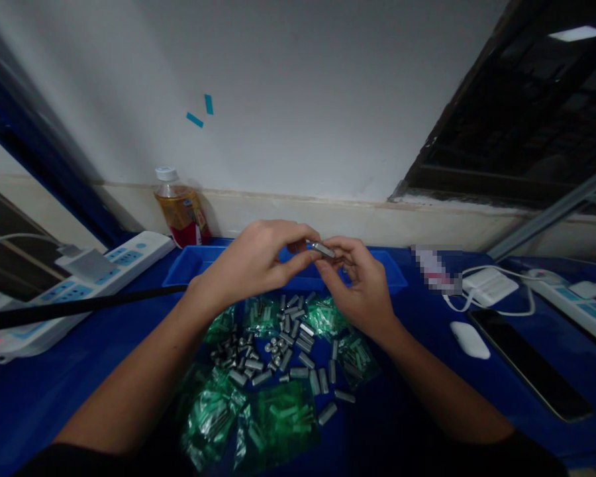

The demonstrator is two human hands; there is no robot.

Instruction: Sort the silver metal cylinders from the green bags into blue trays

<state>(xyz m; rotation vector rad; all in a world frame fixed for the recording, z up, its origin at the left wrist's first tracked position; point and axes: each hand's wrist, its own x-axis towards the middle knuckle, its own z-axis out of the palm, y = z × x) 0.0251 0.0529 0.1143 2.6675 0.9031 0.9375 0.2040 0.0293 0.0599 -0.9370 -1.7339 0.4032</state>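
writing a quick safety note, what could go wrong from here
The metal piece pinched between the left hand and right hand could slip and get lost among the loose metal pieces below. The black cord by the left hand might snag it. The bottle beside the power strip, though capped, might get knocked over.

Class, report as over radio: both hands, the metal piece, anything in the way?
Left hand, right hand: both on the metal piece. Piece: held up, clear of the loose metal parts. Obstructions: none seen around it.

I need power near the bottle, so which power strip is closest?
The left power strip, its end beside the bottle; the right power strip is far off.
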